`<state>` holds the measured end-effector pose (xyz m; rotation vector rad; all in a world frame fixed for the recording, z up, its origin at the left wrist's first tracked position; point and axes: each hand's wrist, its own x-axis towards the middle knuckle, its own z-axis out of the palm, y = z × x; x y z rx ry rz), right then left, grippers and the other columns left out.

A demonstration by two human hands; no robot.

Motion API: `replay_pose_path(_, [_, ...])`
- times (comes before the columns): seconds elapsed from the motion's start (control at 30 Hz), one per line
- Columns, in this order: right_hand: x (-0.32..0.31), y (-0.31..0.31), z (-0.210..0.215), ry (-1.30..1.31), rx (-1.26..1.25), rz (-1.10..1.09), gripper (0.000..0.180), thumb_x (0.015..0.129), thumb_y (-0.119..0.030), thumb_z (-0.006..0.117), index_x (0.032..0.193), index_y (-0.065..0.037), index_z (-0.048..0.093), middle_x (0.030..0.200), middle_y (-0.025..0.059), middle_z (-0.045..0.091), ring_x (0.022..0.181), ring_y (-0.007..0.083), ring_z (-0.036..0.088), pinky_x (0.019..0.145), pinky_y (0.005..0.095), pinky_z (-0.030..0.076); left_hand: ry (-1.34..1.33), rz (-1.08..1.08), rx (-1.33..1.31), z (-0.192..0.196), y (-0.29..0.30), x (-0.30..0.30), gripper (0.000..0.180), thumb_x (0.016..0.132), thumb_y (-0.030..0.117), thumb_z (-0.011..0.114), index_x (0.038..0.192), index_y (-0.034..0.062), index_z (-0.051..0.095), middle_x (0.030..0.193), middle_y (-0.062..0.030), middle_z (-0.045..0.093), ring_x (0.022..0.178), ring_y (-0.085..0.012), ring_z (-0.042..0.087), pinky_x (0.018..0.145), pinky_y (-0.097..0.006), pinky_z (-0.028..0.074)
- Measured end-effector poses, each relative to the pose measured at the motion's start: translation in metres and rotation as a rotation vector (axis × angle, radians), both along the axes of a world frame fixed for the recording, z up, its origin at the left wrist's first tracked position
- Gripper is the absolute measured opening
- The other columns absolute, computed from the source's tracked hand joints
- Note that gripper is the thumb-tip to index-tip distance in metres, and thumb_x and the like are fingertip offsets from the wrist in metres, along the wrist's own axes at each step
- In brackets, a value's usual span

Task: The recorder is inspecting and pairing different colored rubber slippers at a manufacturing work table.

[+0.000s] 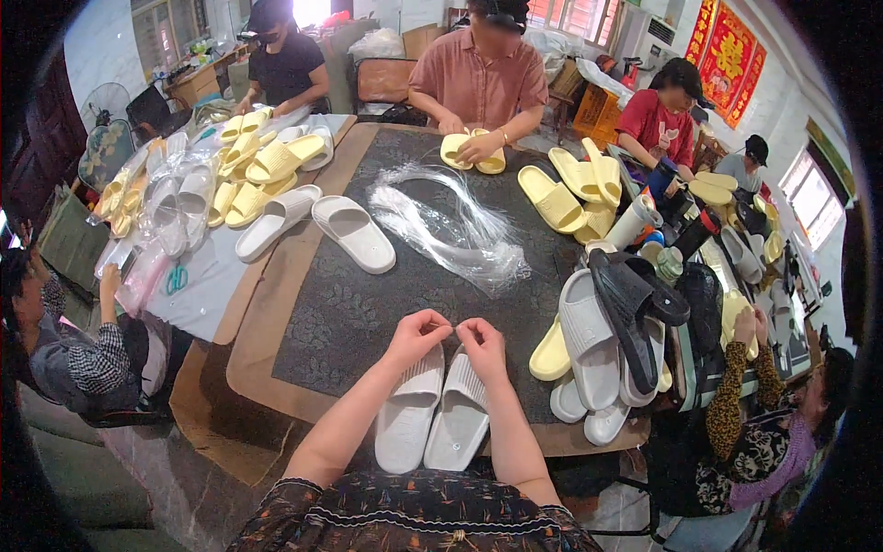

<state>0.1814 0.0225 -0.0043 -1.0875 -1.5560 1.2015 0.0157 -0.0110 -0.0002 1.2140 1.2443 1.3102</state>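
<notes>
A pair of light grey slide slippers lies side by side at the table's near edge, the left slipper (403, 432) and the right slipper (457, 425) with toes pointing away from me. Over their toe ends, my left hand (418, 339) and my right hand (482, 345) almost meet, thumb and fingers of each pinched together. Whatever sits between the fingertips is too fine to make out. Beyond my hands, a loose bundle of clear plastic strands (492, 258) is spread on the dark patterned mat (340, 317). Another grey slipper pair (354, 235) rests left of the bundle.
Grey, black and yellow slippers (589, 345) are heaped close on my right, with yellow ones (552, 202) and a white tumbler (633, 223) behind. On the left table are bagged slippers (166, 212) and green scissors (177, 279). Across from me, a person (483, 74) handles yellow slippers; other people work around.
</notes>
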Motion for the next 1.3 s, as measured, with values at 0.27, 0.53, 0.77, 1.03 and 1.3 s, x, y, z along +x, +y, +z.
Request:
replay_pose_path(0.27, [-0.003, -0.001, 0.005, -0.026, -0.014, -0.105, 0.014, 0.085, -0.016, 0.066, 0.087, -0.002, 0.063, 0.073, 0.0014, 0.059, 0.066, 0.0078, 0.053, 0.060, 0.0244, 0.043, -0.015, 0.027, 0.033, -0.007, 0.001, -0.004, 0.010, 0.083, 0.011, 0.068, 0.088, 0.0030, 0.065, 0.078, 0.0003, 0.064, 0.072, -0.0062, 0.058, 0.066, -0.023, 0.048])
replay_pose_path(0.53, [0.000, 0.000, 0.001, -0.030, 0.052, -0.058, 0.014, 0.085, -0.016, 0.065, 0.086, -0.002, 0.064, 0.072, -0.0009, 0.059, 0.062, 0.0061, 0.050, 0.056, 0.0226, 0.041, 0.062, 0.027, 0.054, -0.001, -0.001, -0.003, 0.011, 0.082, 0.012, 0.069, 0.088, 0.0031, 0.064, 0.078, 0.0000, 0.064, 0.071, -0.0064, 0.058, 0.065, -0.023, 0.048])
replay_pose_path(0.77, [0.000, 0.002, -0.007, 0.006, 0.072, -0.003, 0.015, 0.085, -0.016, 0.065, 0.087, -0.002, 0.064, 0.071, 0.0011, 0.059, 0.062, 0.0074, 0.053, 0.056, 0.0245, 0.043, -0.006, -0.051, 0.023, 0.003, -0.002, 0.002, 0.011, 0.082, 0.012, 0.069, 0.087, 0.0032, 0.065, 0.078, 0.0005, 0.064, 0.069, -0.0059, 0.057, 0.064, -0.022, 0.047])
replay_pose_path(1.03, [-0.002, 0.002, -0.006, -0.041, 0.152, 0.045, 0.012, 0.086, -0.015, 0.065, 0.087, -0.003, 0.063, 0.072, -0.0032, 0.059, 0.066, 0.0045, 0.052, 0.058, 0.0216, 0.043, -0.043, -0.048, 0.023, -0.002, 0.000, -0.001, 0.011, 0.082, 0.011, 0.068, 0.088, 0.0026, 0.065, 0.078, 0.0003, 0.064, 0.071, -0.0063, 0.058, 0.066, -0.023, 0.048])
replay_pose_path(1.3, [0.002, 0.000, 0.003, -0.036, 0.061, -0.050, 0.012, 0.086, -0.014, 0.064, 0.088, -0.002, 0.063, 0.073, -0.0040, 0.059, 0.066, 0.0043, 0.049, 0.060, 0.0211, 0.041, -0.002, -0.018, 0.024, 0.000, -0.001, -0.001, 0.012, 0.082, 0.011, 0.068, 0.089, 0.0025, 0.065, 0.080, -0.0004, 0.065, 0.073, -0.0067, 0.058, 0.068, -0.023, 0.048])
